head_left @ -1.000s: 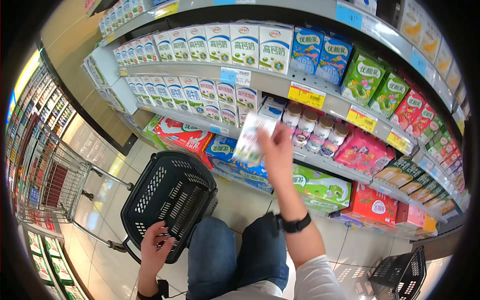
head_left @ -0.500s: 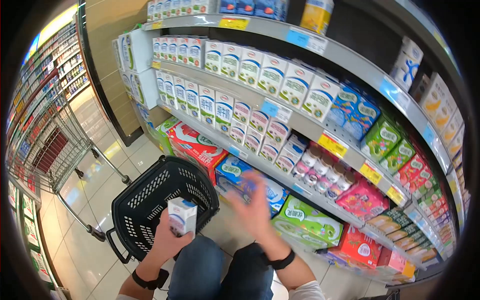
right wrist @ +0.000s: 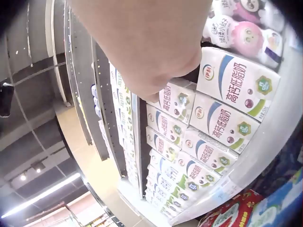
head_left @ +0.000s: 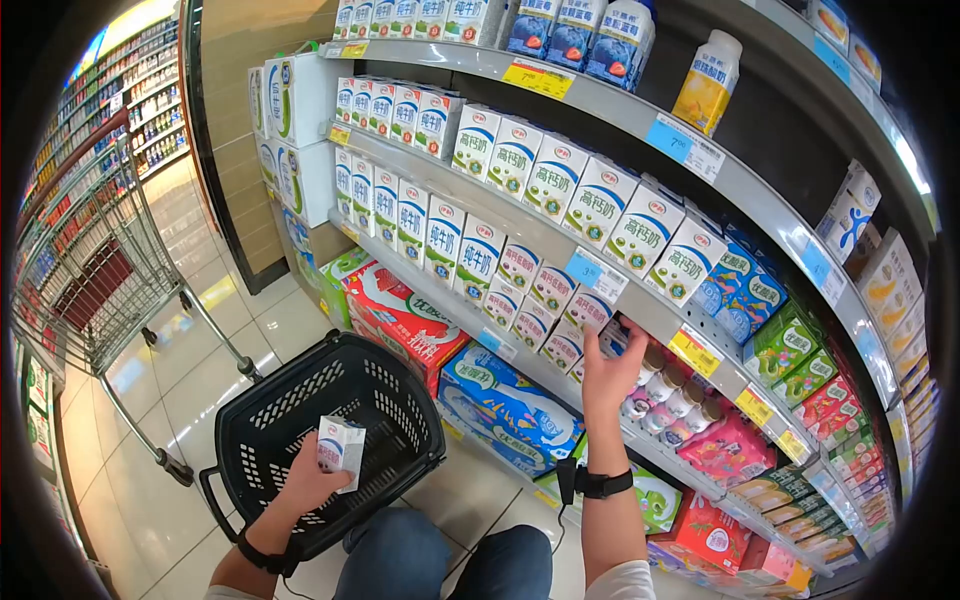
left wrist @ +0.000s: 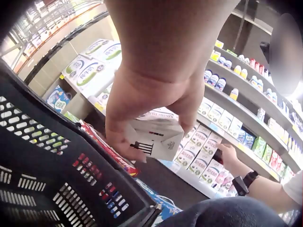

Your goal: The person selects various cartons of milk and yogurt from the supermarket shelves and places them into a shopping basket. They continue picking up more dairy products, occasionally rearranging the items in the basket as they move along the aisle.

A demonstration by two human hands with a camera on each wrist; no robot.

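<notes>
My left hand (head_left: pixel 305 487) grips a small white milk carton (head_left: pixel 343 450) with purple lettering, over the black shopping basket (head_left: pixel 285 395). In the left wrist view, the bottom of that milk carton (left wrist: pixel 158 142) shows between thumb and fingers. At the lower shelf my right hand (head_left: pixel 612 375) reaches in with thumb and forefinger spread, at the right end of the stacked low-fat milk cartons (head_left: pixel 550 287). The right wrist view shows its fingertips right at an upper milk carton (right wrist: pixel 175 100), partly hidden behind the hand.
Small capped bottles (head_left: pixel 668 385) stand right of the low-fat cartons. The shelf edge with price tags (head_left: pixel 597 273) runs above the right hand. Large drink boxes (head_left: pixel 510 405) sit beneath the shelf. A metal shopping cart (head_left: pixel 95 255) stands on the left.
The milk carton passed from my right hand to my left and is now over the basket. My right hand has moved back up to the shelf. The head view has shifted.
</notes>
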